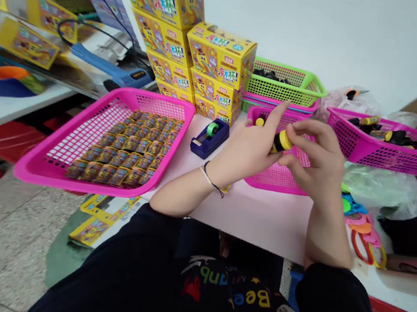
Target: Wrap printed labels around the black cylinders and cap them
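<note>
A small black-and-yellow cylinder is held between my two hands above the pink basket in the middle of the table. My left hand is closed around its dark end, with the index finger pointing up. On its yellow end, the fingertips of my right hand are pinched. My fingers cover much of the cylinder. Behind my left hand, another small yellow-and-black piece shows in the basket. A blue tape dispenser with green tape stands left of my left wrist.
To the left, a large pink basket holds rows of small wrapped cups. Yellow boxes are stacked behind. A green basket and another pink basket hold dark pieces. Scissors lie at right.
</note>
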The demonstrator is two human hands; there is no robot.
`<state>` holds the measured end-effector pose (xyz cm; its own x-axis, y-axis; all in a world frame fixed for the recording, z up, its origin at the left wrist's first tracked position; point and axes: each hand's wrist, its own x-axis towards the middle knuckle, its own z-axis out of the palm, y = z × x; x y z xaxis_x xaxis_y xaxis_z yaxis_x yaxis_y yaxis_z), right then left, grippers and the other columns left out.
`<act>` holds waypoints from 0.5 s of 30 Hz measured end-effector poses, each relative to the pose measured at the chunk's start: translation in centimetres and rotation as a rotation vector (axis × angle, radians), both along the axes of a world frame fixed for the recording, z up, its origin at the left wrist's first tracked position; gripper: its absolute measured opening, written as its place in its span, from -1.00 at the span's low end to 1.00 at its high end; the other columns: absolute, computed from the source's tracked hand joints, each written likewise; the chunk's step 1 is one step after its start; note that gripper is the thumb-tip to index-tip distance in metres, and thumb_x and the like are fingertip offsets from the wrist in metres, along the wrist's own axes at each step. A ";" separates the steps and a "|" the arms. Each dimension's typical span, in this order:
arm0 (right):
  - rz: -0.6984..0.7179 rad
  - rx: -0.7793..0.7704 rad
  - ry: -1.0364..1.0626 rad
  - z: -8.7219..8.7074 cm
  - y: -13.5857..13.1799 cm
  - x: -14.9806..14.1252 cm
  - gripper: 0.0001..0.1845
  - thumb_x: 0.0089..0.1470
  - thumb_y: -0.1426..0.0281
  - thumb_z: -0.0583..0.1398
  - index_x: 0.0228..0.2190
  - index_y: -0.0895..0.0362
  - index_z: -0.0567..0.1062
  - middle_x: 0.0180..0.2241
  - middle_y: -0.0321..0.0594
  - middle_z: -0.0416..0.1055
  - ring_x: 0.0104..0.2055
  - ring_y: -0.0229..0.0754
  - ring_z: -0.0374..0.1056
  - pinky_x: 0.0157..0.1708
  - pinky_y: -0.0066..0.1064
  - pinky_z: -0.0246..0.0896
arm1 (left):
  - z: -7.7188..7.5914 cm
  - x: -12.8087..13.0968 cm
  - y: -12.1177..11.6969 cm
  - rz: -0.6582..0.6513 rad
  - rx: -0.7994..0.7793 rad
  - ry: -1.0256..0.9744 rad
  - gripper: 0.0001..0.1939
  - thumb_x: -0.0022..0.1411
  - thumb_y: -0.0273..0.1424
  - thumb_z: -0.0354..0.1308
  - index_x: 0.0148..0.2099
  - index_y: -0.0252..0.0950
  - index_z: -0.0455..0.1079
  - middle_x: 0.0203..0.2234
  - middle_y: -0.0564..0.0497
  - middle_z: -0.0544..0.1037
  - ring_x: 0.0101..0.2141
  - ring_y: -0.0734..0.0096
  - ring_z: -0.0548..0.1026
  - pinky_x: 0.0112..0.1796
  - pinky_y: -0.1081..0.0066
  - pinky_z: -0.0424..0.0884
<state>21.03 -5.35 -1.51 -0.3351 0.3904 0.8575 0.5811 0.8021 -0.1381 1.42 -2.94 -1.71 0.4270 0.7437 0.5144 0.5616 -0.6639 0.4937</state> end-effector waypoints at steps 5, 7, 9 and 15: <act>0.087 0.039 -0.142 0.3 -1.0 -0.5 -0.24 0.26 0.15 0.41 0.40 -0.10 0.37 0.23 -0.03 0.56 0.29 0.13 0.52 0.31 0.07 0.51 | 0.8 -0.2 0.1 -0.258 -0.186 -0.336 -0.21 0.31 -0.36 0.22 0.53 -0.16 0.12 -0.04 -0.02 0.66 -0.20 0.32 0.61 -0.10 0.25 0.55; 0.099 0.075 -0.181 -0.3 -0.8 -1.1 -0.11 0.21 0.22 0.45 0.45 -0.10 0.28 0.25 -0.05 0.54 0.31 0.16 0.51 0.33 0.12 0.49 | 0.8 -0.3 0.2 -0.297 -0.240 -0.386 -0.23 0.27 -0.36 0.22 0.50 -0.14 0.17 0.03 -0.02 0.64 -0.22 0.37 0.59 -0.13 0.26 0.56; 0.073 0.121 -0.147 -1.0 -0.4 -1.7 -0.10 0.21 0.31 0.43 0.47 -0.11 0.24 0.24 -0.06 0.55 0.31 0.18 0.51 0.32 0.13 0.49 | 0.9 -0.4 0.1 -0.319 -0.288 -0.416 -0.20 0.24 -0.35 0.23 0.49 -0.19 0.18 0.03 -0.04 0.64 -0.24 0.39 0.57 -0.13 0.26 0.56; 0.049 0.294 -0.049 -1.9 0.1 -2.4 -0.30 0.23 0.37 0.36 0.34 -0.18 0.40 0.06 -0.20 0.69 0.09 0.06 0.64 0.16 0.05 0.59 | 1.8 -0.8 -0.6 -0.600 -0.540 -0.416 -0.11 0.16 -0.36 0.22 0.53 -0.26 0.18 -0.09 -0.03 0.67 -0.30 0.45 0.54 -0.32 0.37 0.49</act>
